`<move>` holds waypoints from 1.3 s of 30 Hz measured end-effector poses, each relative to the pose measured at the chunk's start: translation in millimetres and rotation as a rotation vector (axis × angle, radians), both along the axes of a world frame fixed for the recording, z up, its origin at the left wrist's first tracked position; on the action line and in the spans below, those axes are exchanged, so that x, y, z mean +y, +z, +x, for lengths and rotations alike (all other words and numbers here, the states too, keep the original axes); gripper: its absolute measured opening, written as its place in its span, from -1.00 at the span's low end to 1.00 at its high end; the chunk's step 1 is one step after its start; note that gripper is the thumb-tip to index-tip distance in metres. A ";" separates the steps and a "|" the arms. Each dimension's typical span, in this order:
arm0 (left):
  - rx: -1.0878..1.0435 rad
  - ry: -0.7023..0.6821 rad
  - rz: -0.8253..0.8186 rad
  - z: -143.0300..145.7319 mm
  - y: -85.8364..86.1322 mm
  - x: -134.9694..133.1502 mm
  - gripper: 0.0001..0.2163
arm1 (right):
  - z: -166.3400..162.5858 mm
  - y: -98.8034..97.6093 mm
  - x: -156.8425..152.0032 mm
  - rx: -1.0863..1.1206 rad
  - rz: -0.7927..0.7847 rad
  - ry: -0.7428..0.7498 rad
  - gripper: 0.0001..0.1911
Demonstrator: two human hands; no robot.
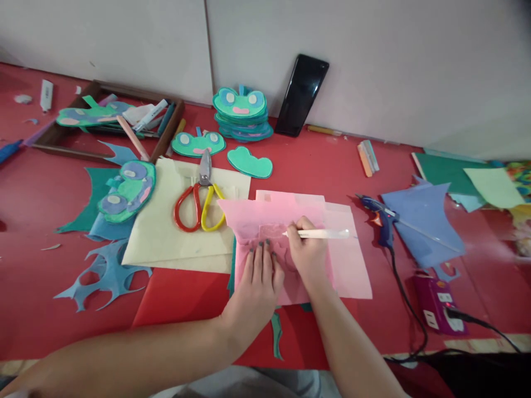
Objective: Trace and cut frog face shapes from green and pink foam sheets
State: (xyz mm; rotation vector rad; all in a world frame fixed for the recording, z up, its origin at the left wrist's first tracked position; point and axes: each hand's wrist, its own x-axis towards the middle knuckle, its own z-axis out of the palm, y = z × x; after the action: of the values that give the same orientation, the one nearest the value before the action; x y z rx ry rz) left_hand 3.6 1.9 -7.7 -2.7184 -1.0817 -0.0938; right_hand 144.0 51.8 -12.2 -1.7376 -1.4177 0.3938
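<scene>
My right hand (306,249) grips a white pen (327,234), its tip touching the pink felt (286,210) in front of me. Faint drawn lines show on the felt by the tip. With fingers stretched out, my left hand (259,271) lies flat on the same felt, just left of the pen tip. More pink sheets stick out to the right, and dark green edges show underneath. Scissors (204,179) with one red and one yellow handle rest on cream felt (178,249) to the left.
Frog-face felt pieces (240,110) are stacked at the back near a leaning phone (302,94). A wooden frame (53,146) holds markers. On the right lie a glue gun (380,218), blue felt (431,226) and a purple power socket (440,304) with cables.
</scene>
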 end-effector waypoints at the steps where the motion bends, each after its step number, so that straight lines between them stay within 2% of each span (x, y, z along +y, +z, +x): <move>1: -0.001 0.002 -0.002 0.0 0.1 0.1 -0.65 | -0.4 0.3 0.2 -0.014 0.003 0.009 -0.70; 10: -0.008 -0.001 -0.005 -0.1 0.3 0.3 -0.65 | -0.2 -1.8 1.0 -0.018 -0.014 0.079 -0.68; 16: 0.003 -0.002 -0.004 0.4 -0.2 0.6 -0.66 | 3.1 -2.7 3.4 0.346 -0.135 0.112 -0.68; 26: 0.012 -0.001 0.003 0.6 2.2 1.5 -0.66 | -1.1 -0.9 2.3 0.118 -0.113 0.157 -0.69; 31: -0.004 0.003 0.000 0.3 3.1 0.6 -0.67 | -2.3 0.2 0.4 0.031 -0.109 0.060 -0.69; 39: -0.017 0.002 0.002 0.9 2.0 1.8 -0.67 | -1.6 2.8 1.1 0.042 -0.091 -0.036 -0.70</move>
State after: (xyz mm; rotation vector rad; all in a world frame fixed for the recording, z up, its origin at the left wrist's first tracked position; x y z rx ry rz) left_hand 4.5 3.7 -5.7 -2.7196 -1.0888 -0.1182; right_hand 142.4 52.9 -9.4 -1.8148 -1.3548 0.4796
